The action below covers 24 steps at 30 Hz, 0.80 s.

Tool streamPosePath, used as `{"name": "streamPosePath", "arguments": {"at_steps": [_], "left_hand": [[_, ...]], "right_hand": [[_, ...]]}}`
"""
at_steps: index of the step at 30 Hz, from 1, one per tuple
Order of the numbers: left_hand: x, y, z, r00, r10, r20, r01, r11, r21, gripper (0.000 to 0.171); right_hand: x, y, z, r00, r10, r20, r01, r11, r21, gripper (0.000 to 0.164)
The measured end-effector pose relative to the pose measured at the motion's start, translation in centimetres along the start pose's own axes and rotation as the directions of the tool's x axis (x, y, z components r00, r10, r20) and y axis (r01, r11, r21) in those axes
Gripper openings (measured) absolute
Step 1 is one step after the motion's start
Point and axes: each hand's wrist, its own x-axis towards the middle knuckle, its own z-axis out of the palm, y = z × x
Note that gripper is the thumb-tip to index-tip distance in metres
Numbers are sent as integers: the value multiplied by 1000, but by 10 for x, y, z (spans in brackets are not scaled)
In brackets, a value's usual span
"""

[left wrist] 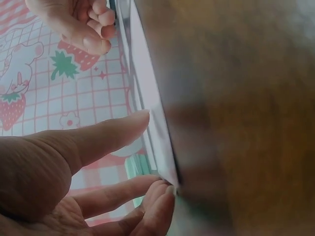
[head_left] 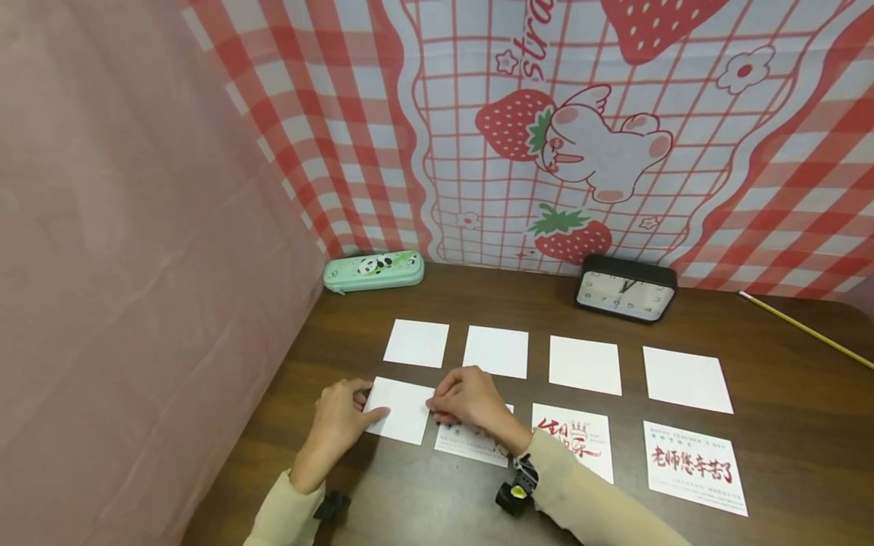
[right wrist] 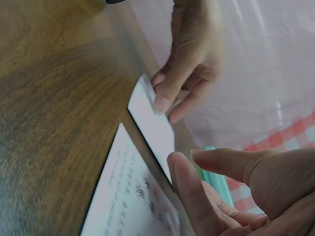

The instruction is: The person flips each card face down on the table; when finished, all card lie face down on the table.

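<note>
Blank white rectangular paper card [head_left: 399, 413] btwn L hand [head_left: 337, 417] & R hand [head_left: 471, 398]

L fingers grip the card's L edge: thumb over its face, others at the edge & far L corner. R fingers are curled at its R edge nr the far corner; can't tell if they pinch or just touch. Card's longer side seems to run L–R, hand to hand. Both hands are right at it, L one reaching further over the face. It's on/just over the brown wooden counter [head_left: 416, 516]; can't tell if fully flat.

Just R of the card: white card w/ small print [head_left: 467, 446], partly hidden under R hand. Further R: two white cards w/ red lettering [head_left: 696, 462]. Behind it: row of four blank white cards [head_left: 416, 343]. Well behind: mint-green panda pencil case [head_left: 373, 273]; behind & far R, black rectangular clock [head_left: 627, 292].
</note>
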Motion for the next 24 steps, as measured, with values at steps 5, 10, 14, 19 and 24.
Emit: {"name": "streamPosePath", "arguments": {"at_steps": [5,10,14,19,24], "left_hand": [[-1,4,-3,1000,5,-6,-5,1000,-19,48],[-4,14,-4,998,57,-22,-58,995,-82,43],[-6,29,2,993,117,-9,-117,975,-190,42],[-9,45,10,983,173,58,-142,925,-353,43],[-15,60,21,965,232,122,-160,891,-426,45]], "right_hand": [[-10,-2,-13,999,-50,-9,49,997,-54,22],[-23,-4,-28,997,-58,-50,54,995,-84,31],[-31,-1,-40,996,-52,-78,43,994,-105,32],[-42,4,-52,996,-27,-90,18,995,-100,34],[-57,11,-64,996,-2,-91,-1,999,-37,36]]}}
